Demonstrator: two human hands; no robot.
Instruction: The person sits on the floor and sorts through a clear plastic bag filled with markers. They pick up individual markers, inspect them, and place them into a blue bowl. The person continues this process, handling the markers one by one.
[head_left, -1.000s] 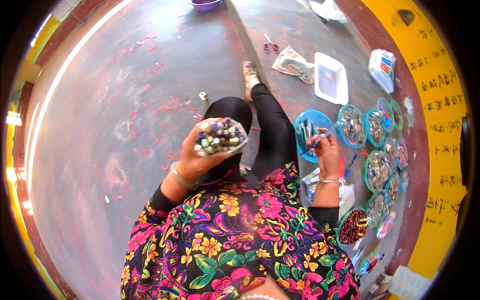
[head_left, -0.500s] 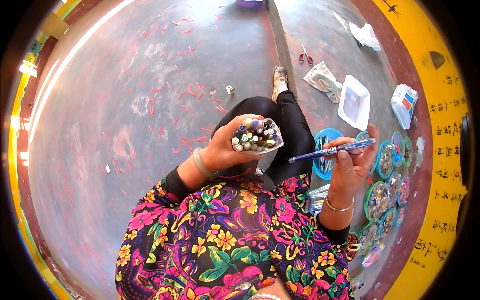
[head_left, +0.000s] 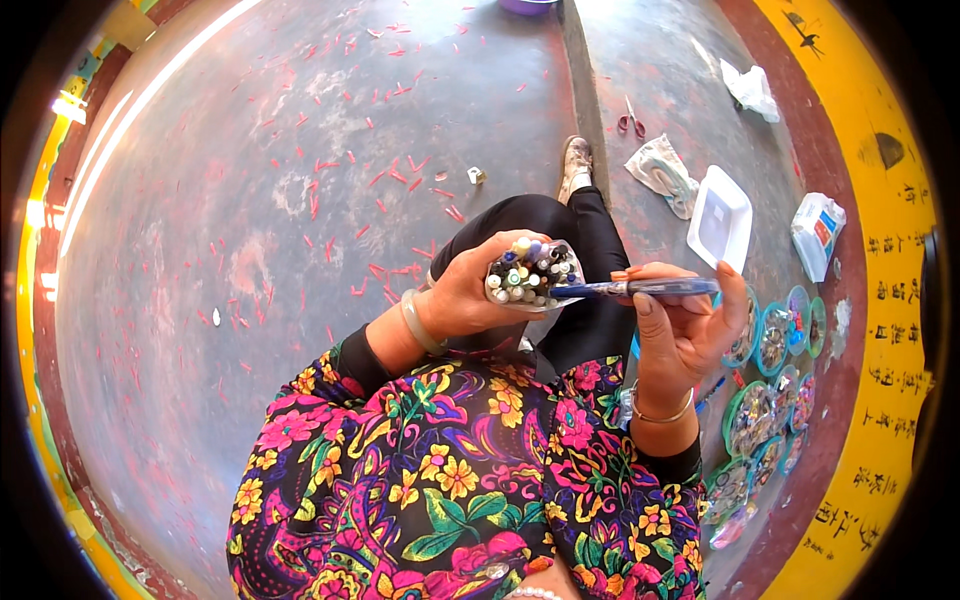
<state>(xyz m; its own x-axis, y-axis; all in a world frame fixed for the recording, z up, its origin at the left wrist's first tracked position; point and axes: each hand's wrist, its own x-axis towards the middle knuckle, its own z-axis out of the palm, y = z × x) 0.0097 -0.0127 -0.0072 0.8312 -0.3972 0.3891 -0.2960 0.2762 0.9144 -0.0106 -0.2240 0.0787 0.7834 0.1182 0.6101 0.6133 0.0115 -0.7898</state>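
My left hand [head_left: 465, 290] is closed around a clear plastic holder [head_left: 545, 305], above my lap. Packed into it are several pens [head_left: 520, 272], ends facing up, with white, black, yellow and blue tips. Level with the holder, my right hand [head_left: 680, 325] pinches a blue pen [head_left: 675, 287] between thumb and fingers. The pen lies almost flat, its dark left end at the holder's right edge; whether it touches cannot be told. My right hand partly hides things beside my leg.
On the right stand several round containers of small colourful pieces [head_left: 750, 420]. A white tray [head_left: 722, 220], a cloth-like bag [head_left: 662, 175], scissors [head_left: 630, 122] and white plastic packages [head_left: 818, 235] lie beyond. Red scraps [head_left: 395, 172] litter the grey floor [head_left: 250, 130] on the left.
My right hand has brought the blue pen left, up to the pen holder, and the pen is now nearly level. My left hand still grips the holder. The whole view has shifted slightly.
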